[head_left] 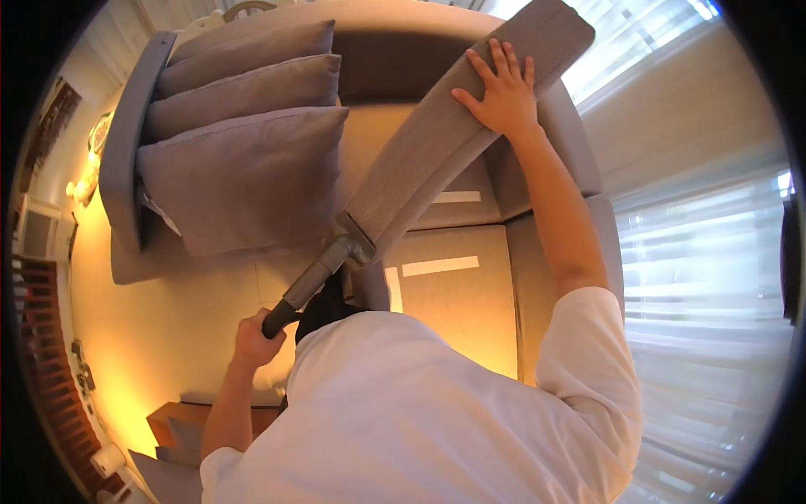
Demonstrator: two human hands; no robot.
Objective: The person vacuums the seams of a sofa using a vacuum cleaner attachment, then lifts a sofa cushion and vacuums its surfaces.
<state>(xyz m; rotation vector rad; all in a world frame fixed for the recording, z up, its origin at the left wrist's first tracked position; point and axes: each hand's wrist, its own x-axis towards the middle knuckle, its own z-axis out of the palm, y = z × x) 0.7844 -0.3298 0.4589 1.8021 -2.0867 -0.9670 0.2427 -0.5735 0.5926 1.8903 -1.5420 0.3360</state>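
A long grey sofa cushion (428, 143) is tilted up on its edge across the sofa. Spread flat on its upper part is my right hand (506, 88), fingers apart. My left hand (259, 338) wraps round the dark handle end of a vacuum cleaner nozzle (315, 277). The nozzle's wide head touches the lower end of the cushion. Under the cushion the sofa base (457, 252) shows, with white strips (441, 266) on it.
Several grey pillows (243, 176) lean in a row at the sofa's left end, beside its armrest (126, 151). Sheer curtains (705, 286) hang over the windows on the right. A wooden piece of furniture with grey cushions (168, 454) stands at the lower left.
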